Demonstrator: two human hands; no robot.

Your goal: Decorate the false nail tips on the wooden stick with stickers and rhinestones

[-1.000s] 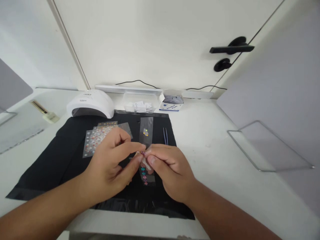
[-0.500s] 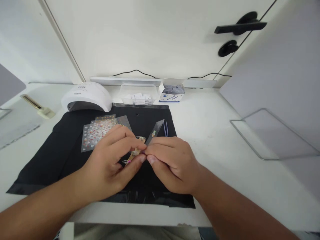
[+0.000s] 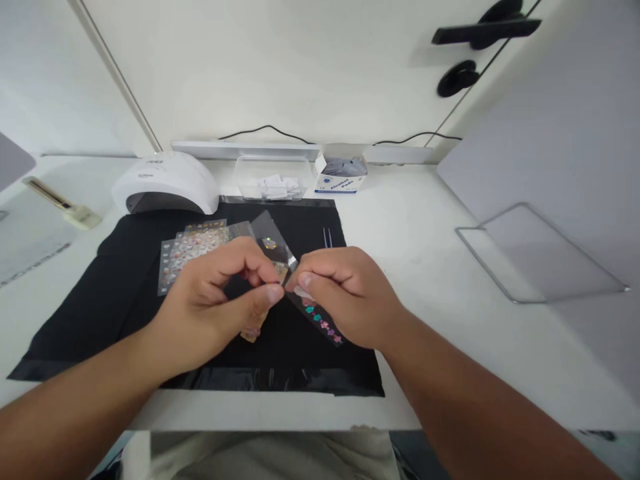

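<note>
My right hand (image 3: 345, 290) pinches a clear sticker strip (image 3: 327, 327) with pink, teal and purple flower stickers on its lower part. The strip's other end reaches up and left, bearing one shiny sticker. My left hand (image 3: 230, 287) is closed thumb to finger right beside the strip's edge, almost touching my right fingertips; what lies in that pinch is too small to make out. A tan, decorated piece (image 3: 253, 331) shows partly behind my left fingers; whether that hand holds it is hidden. Several clear sticker sheets (image 3: 173, 267) lie overlapped left of my hands.
Beneath everything spreads a black mat (image 3: 125, 280) on a white table (image 3: 415, 220). Tweezers (image 3: 327, 237) lie beyond my right hand. Along the back stand a white nail lamp (image 3: 167, 180), a clear tray (image 3: 245, 175) of small packets and an alcohol pads box (image 3: 340, 179). A wire stand (image 3: 500, 267) is at right.
My right hand has turned the strip, so its flower stickers now show below and its clear end leans left. The fingertips of both hands have drawn slightly apart. The view has tilted a little.
</note>
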